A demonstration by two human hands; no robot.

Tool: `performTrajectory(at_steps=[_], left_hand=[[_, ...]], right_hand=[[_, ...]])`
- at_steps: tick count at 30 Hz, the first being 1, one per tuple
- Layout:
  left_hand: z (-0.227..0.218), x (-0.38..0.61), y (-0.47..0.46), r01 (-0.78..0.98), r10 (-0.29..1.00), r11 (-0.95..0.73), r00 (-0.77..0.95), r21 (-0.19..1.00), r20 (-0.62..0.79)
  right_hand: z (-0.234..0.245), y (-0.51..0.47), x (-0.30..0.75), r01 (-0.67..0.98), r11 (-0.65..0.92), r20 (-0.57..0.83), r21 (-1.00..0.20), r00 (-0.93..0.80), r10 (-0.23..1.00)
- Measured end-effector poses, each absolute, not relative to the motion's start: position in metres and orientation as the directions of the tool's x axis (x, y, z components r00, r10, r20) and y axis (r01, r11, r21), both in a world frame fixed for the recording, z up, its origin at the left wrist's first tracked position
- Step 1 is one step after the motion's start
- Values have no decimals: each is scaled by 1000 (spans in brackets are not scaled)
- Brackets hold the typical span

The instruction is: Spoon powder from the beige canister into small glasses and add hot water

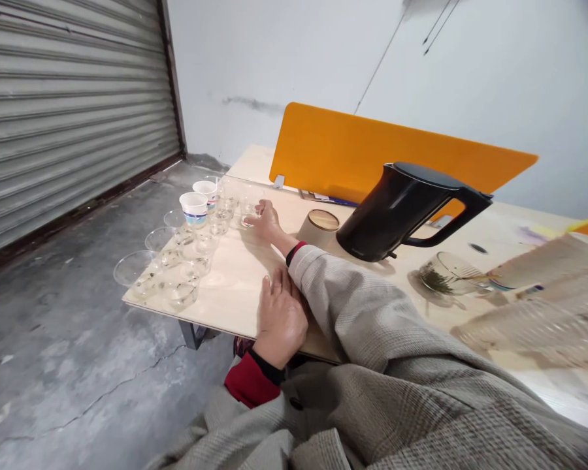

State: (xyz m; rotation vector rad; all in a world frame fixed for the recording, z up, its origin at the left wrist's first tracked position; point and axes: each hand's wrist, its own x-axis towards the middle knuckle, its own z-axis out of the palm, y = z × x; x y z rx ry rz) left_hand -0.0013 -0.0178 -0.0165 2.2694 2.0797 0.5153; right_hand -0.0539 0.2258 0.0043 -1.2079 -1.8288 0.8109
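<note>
My right hand [265, 220] reaches across the pale wooden board [230, 274], its fingers around a small clear glass cup [248, 213]. My left hand [280, 320] rests at the board's near edge, holding nothing. Several clear cups [179, 287] stand in rows to the left of my hands, with two white paper cups [193, 209] among them. To the right stand a canister with a bamboo lid [321, 228] and a black electric kettle [402, 212]. A tilted glass [445, 274] holds green tea leaves.
An orange desk partition [396, 150] stands behind the kettle. A blurred glass object [529, 329] sits close to the camera at the right. Beyond the board's left edge lies a cracked concrete floor [78, 365], with a metal roller shutter [63, 111] behind it.
</note>
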Motion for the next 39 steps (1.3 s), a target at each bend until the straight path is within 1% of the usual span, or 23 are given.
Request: performTrajectory(at_steps=[4, 14, 22, 29, 34, 36, 39], left_hand=[[-19, -1, -17, 963, 973, -109, 53, 247, 224], [-20, -3, -18, 959, 975, -112, 55, 260, 217], [-19, -3, -18, 963, 973, -110, 55, 245, 223], [-16, -2, -19, 959, 972, -104, 42, 263, 232], [-11, -4, -14, 966, 981, -94, 48, 243, 190], [-10, -5, -12, 971, 982, -99, 60, 216, 181], [-10, -6, -10, 974, 972, -113, 68, 194, 227]], right_hand=[[3, 226, -55, 379, 339, 276, -861, -211, 938], [-3, 227, -56, 349, 384, 323, -855, -221, 920], [-8, 232, -59, 350, 403, 337, -846, -236, 912], [-5, 229, -57, 347, 354, 288, -869, -227, 930], [7, 208, -42, 374, 310, 239, -874, -223, 945], [16, 189, -21, 376, 331, 247, -866, -253, 935], [35, 145, 33, 333, 480, 342, -812, -395, 852]])
